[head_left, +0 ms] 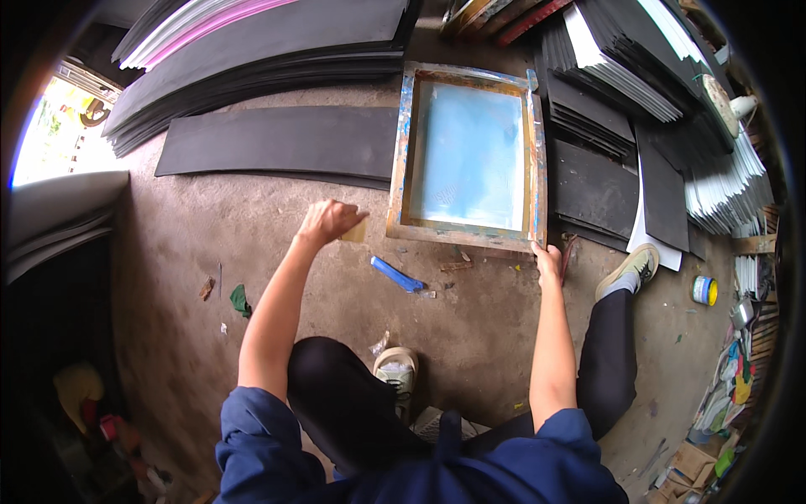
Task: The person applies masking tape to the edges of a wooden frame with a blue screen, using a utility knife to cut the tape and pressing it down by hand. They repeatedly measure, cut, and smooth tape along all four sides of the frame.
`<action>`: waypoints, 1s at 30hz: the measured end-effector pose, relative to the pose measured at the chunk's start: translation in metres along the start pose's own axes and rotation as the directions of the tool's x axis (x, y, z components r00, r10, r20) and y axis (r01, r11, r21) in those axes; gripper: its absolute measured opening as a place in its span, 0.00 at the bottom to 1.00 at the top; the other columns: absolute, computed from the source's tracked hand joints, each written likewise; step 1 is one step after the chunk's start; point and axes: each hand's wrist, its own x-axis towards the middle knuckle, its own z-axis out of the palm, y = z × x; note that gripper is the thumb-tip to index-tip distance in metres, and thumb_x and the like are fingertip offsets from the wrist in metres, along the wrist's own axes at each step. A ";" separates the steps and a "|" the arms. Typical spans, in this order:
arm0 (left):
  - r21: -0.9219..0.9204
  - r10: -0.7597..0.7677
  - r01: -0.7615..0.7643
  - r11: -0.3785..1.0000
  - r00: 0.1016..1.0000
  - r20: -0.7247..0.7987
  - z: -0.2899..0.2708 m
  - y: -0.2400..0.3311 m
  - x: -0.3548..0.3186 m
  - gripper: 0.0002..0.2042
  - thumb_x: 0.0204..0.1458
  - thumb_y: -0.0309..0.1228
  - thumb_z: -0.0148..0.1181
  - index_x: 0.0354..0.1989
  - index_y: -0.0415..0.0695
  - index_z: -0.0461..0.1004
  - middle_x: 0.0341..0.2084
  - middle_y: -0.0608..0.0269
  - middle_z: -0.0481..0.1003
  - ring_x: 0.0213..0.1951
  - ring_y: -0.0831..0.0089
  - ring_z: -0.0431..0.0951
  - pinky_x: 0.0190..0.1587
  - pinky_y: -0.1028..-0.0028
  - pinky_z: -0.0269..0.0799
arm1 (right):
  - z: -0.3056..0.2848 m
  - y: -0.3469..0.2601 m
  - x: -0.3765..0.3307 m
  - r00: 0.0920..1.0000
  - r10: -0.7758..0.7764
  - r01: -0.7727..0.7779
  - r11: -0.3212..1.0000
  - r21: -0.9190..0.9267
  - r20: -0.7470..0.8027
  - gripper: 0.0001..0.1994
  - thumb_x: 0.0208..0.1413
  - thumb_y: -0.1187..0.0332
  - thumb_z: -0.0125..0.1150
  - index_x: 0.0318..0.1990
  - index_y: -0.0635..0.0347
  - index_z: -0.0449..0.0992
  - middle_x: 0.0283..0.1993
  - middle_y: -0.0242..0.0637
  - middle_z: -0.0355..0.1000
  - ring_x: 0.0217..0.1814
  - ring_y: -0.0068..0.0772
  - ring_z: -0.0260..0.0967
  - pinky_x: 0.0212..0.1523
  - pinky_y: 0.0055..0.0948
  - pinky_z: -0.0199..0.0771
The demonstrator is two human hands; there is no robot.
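A screen-printing frame of paint-stained wood, with pale blue mesh stretched inside it, lies ahead of me. My right hand grips its near right corner, the thumb on the wood and the other fingers mostly hidden. Just left of the frame, my left hand is closed on a small, flat tan piece; its exact kind does not show. This hand is apart from the frame. On the floor between my arms rests a blue strip-like object.
Dark sheets lie left of the frame, beside a larger stack. More dark and white sheets are piled at right. A paint tin stands past my right shoe. A green scrap litters the concrete floor.
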 end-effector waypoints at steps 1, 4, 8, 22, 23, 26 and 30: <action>-0.002 0.000 0.000 1.000 1.000 0.021 0.009 0.002 0.000 0.09 0.50 0.37 0.53 0.38 0.54 0.75 0.22 0.63 0.74 0.24 0.63 0.76 0.28 0.67 0.74 | -0.009 0.005 0.003 0.997 -0.075 0.075 0.997 -0.008 0.007 0.14 0.48 0.60 0.62 0.36 0.61 0.72 0.27 0.28 0.67 0.25 0.18 0.58 0.25 0.23 0.58; 0.056 0.077 -0.080 0.995 0.996 0.053 0.031 0.003 0.005 0.14 0.44 0.34 0.59 0.42 0.57 0.74 0.25 0.69 0.74 0.27 0.65 0.76 0.29 0.69 0.75 | -0.019 0.013 0.009 0.996 -0.066 0.061 0.996 -0.071 -0.067 0.20 0.48 0.57 0.62 0.45 0.59 0.69 0.34 0.29 0.69 0.32 0.21 0.64 0.29 0.25 0.62; 0.062 0.033 -0.043 0.997 0.988 0.153 0.064 -0.026 0.002 0.26 0.33 0.30 0.66 0.47 0.59 0.71 0.33 0.73 0.74 0.32 0.68 0.76 0.29 0.71 0.76 | -0.004 0.000 -0.008 0.988 -0.136 0.134 0.991 -0.026 -0.078 0.23 0.49 0.60 0.62 0.50 0.61 0.66 0.39 0.34 0.69 0.38 0.28 0.66 0.39 0.30 0.64; -0.217 -0.171 0.171 0.961 0.985 0.020 0.060 -0.002 0.009 0.22 0.51 0.52 0.49 0.22 0.47 0.76 0.16 0.55 0.74 0.24 0.57 0.76 0.27 0.62 0.72 | 0.148 -0.018 -0.190 0.417 -0.801 0.908 0.384 -0.165 0.430 0.12 0.44 0.71 0.61 0.37 0.60 0.68 0.42 0.42 0.63 0.47 0.44 0.60 0.47 0.39 0.61; -0.229 -0.180 0.180 0.956 0.983 0.024 0.060 -0.003 0.007 0.22 0.51 0.52 0.48 0.22 0.47 0.76 0.16 0.55 0.74 0.24 0.57 0.76 0.27 0.62 0.72 | 0.158 -0.023 -0.197 0.364 -0.781 0.930 0.339 -0.145 0.508 0.14 0.43 0.71 0.62 0.39 0.62 0.68 0.41 0.42 0.63 0.47 0.43 0.59 0.47 0.37 0.63; -0.271 -0.201 0.201 0.941 0.979 0.030 0.062 -0.002 0.007 0.22 0.51 0.52 0.48 0.22 0.47 0.76 0.16 0.55 0.74 0.24 0.57 0.76 0.28 0.62 0.72 | 0.185 -0.022 -0.205 0.372 -0.719 0.926 0.329 -0.185 0.587 0.18 0.43 0.71 0.63 0.42 0.63 0.66 0.41 0.42 0.62 0.47 0.43 0.59 0.46 0.35 0.64; -0.280 -0.205 0.201 0.939 0.979 0.013 0.063 -0.003 0.009 0.22 0.51 0.53 0.48 0.22 0.47 0.76 0.16 0.55 0.74 0.24 0.57 0.76 0.29 0.62 0.72 | 0.199 -0.010 -0.197 0.392 -0.669 0.916 0.224 -0.332 0.632 0.20 0.42 0.73 0.62 0.44 0.64 0.64 0.41 0.44 0.60 0.47 0.45 0.60 0.46 0.37 0.64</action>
